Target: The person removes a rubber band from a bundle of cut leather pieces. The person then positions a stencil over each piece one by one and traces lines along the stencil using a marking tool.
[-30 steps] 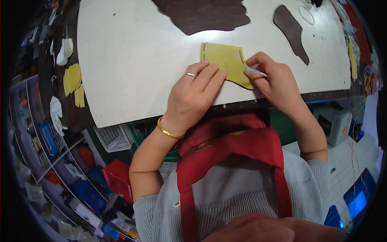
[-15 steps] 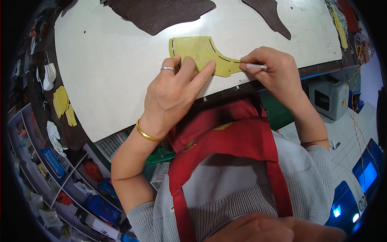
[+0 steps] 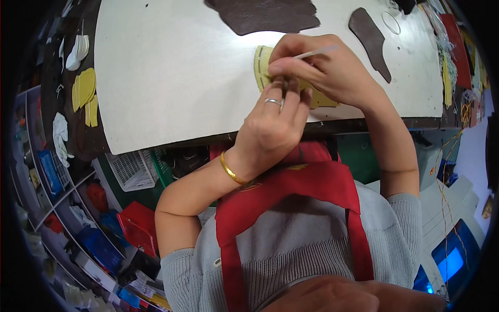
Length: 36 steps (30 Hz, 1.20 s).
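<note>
Under the fingertips, the yellow cut piece (image 3: 262, 67) looks like matt, leathery sheet. The thin pale tool (image 3: 316, 52) pinched above it looks smooth, maybe plastic. Beyond the grip, the brown pieces (image 3: 265, 14) read as dull, suede-like leather. The white tabletop (image 3: 171, 73) is smooth and matt. Behind the grip, a gold bangle (image 3: 232, 171) and ring (image 3: 273, 102) shine as metal.
</note>
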{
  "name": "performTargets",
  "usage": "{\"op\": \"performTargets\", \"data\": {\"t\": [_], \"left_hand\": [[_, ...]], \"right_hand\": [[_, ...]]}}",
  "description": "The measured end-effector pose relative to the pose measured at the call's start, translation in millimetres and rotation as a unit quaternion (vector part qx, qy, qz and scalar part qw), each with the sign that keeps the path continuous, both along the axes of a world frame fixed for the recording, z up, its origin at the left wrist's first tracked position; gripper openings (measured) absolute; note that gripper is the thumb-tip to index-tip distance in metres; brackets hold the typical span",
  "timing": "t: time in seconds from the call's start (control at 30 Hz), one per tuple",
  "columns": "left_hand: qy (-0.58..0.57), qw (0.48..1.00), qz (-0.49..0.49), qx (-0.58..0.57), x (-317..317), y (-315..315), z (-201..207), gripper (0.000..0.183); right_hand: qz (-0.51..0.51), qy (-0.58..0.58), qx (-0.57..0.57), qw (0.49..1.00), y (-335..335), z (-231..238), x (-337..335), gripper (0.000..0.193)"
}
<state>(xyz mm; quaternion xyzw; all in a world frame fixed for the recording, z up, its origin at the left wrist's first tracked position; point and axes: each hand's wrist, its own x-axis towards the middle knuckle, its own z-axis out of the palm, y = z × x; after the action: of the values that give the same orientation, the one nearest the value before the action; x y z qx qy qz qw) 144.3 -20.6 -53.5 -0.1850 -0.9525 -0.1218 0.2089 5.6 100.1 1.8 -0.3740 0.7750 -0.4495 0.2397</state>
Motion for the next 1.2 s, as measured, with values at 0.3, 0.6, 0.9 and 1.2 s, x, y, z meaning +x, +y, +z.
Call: {"op": "performTargets", "data": {"t": [0.3,0.6,0.9,1.2], "left_hand": [[0.021,1.0,0.009,-0.014,-5,4,6,0.027],[0.009,0.998,0.033,-0.048,-10,14,8,0.021],[-0.004,0.995,0.066,-0.069,-10,12,6,0.024],[0.038,0.994,0.046,-0.088,-15,11,7,0.026]], "right_hand": [[0.015,0.391,0.033,0.92,-29,-22,-28,0.024],[-0.119,0.141,0.004,0.983,51,-25,-4,0.031],[-0.098,0.27,0.099,0.953,79,-12,41,0.028],[-0.203,0.002,-0.021,0.979,72,-3,23,0.029]]}}
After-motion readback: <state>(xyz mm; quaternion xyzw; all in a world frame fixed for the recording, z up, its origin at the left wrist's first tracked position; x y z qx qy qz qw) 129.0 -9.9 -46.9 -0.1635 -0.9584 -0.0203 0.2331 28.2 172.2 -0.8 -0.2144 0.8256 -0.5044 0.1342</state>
